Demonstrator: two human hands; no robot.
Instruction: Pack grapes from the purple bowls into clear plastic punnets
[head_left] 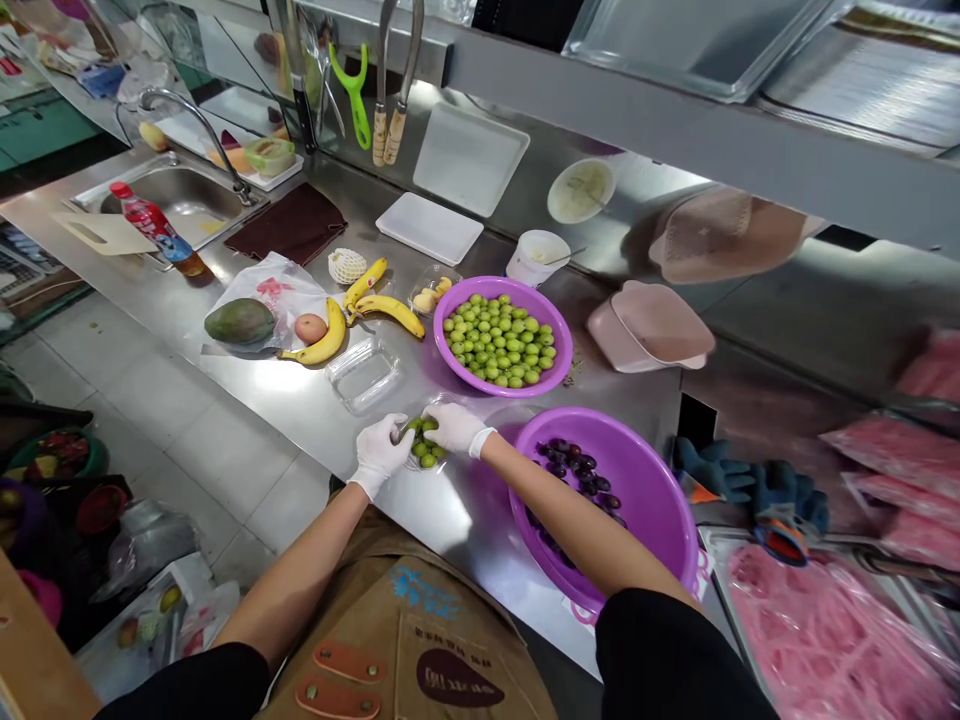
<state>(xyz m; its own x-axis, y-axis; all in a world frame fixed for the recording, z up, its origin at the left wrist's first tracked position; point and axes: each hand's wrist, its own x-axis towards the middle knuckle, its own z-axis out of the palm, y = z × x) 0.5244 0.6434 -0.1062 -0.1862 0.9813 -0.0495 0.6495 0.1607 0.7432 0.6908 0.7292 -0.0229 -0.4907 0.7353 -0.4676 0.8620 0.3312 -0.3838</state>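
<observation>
Both hands wear thin white gloves and meet at a small clear plastic box (441,462) near the counter's front edge. Several green grapes (427,452) lie in it. My left hand (381,452) is closed at the box's left side, its fingertips against the fruit. From the right, my right hand (454,430) reaches over the box with curled fingers touching the grapes; its fingertips are partly hidden. A purple basin (504,386) full of green grapes stands just behind. Under my right forearm is a larger purple basin (645,500) with dark grapes.
An empty clear tray (364,375), bananas (390,312), a mango (240,321) and a knife (244,351) lie leftward. Farther left are a bottle (161,232) and sink (142,187). Pink tubs (649,325) stand right; blue gloves (712,470) lie by pink packing (832,620).
</observation>
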